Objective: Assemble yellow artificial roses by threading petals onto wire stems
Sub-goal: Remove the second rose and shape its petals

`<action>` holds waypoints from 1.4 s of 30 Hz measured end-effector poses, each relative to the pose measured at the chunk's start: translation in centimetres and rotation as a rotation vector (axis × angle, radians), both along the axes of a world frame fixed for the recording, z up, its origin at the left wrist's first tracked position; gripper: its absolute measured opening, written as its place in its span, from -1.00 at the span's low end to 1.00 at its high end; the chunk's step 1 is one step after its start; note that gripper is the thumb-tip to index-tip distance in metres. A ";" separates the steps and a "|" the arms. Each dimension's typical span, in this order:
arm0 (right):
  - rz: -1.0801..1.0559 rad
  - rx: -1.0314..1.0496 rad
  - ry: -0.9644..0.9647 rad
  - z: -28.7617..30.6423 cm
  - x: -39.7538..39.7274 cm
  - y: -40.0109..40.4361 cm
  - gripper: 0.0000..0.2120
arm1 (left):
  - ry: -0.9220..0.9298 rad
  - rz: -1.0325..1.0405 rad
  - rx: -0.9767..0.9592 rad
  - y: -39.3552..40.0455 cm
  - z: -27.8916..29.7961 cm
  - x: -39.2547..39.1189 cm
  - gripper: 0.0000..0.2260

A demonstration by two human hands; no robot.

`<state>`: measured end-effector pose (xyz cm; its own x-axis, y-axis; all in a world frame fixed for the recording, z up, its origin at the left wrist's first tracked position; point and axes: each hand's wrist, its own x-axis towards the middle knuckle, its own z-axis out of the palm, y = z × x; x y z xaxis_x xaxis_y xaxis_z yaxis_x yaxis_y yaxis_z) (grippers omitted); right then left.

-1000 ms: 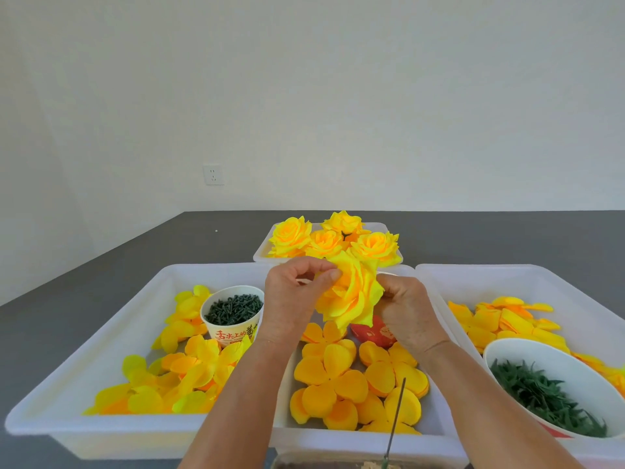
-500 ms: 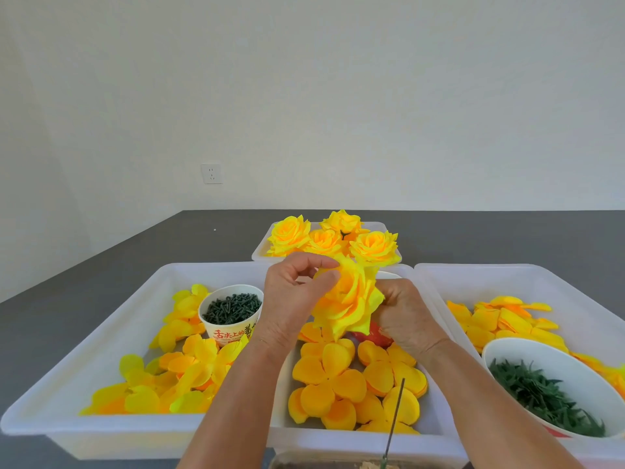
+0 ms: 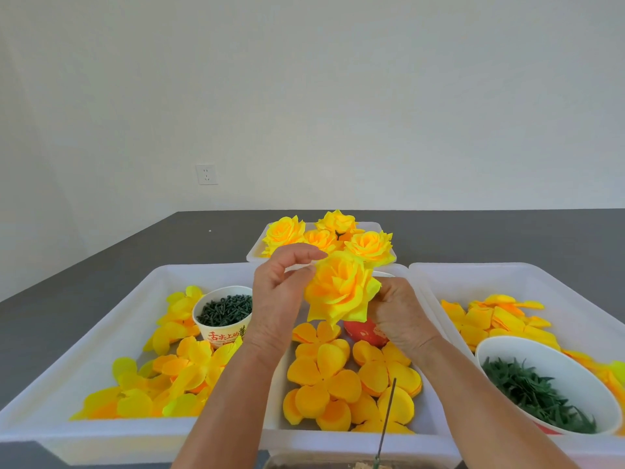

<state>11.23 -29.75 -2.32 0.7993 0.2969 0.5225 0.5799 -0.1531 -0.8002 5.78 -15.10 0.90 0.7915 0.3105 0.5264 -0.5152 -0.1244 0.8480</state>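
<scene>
Above the middle tray (image 3: 355, 441) we have tilted the rose (image 3: 341, 289) more face-up than before; our left hand (image 3: 279, 292) pinches a petal edge, our right hand (image 3: 400, 313) grips underneath. A cup (image 3: 225, 313) holds dark green pieces; 4 roses (image 3: 326, 233) fill the far tray.

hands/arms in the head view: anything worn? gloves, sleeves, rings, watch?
Nothing worn that shows. The left hand and the right hand are bare, with no gloves. No ring is visible on the left fingers; the right hand's fingers are mostly hidden. Both wrists lack a watch or band. Both forearms are bare to the bottom edge, with no sleeves in view.
</scene>
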 end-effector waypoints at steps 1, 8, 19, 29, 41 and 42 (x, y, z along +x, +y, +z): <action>-0.002 0.005 0.000 0.1 0.0 0.0 -0.89 | -0.006 -0.011 0.036 -0.1 0.0 -0.1 -0.80; -0.025 0.050 -0.036 0.1 0.2 -0.1 -0.91 | 0.001 0.028 0.308 -0.6 -0.4 -0.1 -0.83; -0.042 0.096 0.076 0.1 0.3 -0.3 -0.73 | -0.031 0.169 0.473 -0.4 -1.0 0.6 -0.74; 0.149 0.431 0.411 -0.3 1.1 -0.3 -0.89 | 0.087 0.152 -0.235 0.2 -0.4 0.7 -0.88; -0.032 0.135 0.186 -0.5 1.0 -0.2 -0.92 | 0.295 -0.033 -0.237 0.3 -0.7 1.0 -0.78; -0.035 0.131 0.172 -0.6 1.0 -0.2 -0.90 | 0.292 -0.047 -0.244 0.4 -0.7 1.0 -0.83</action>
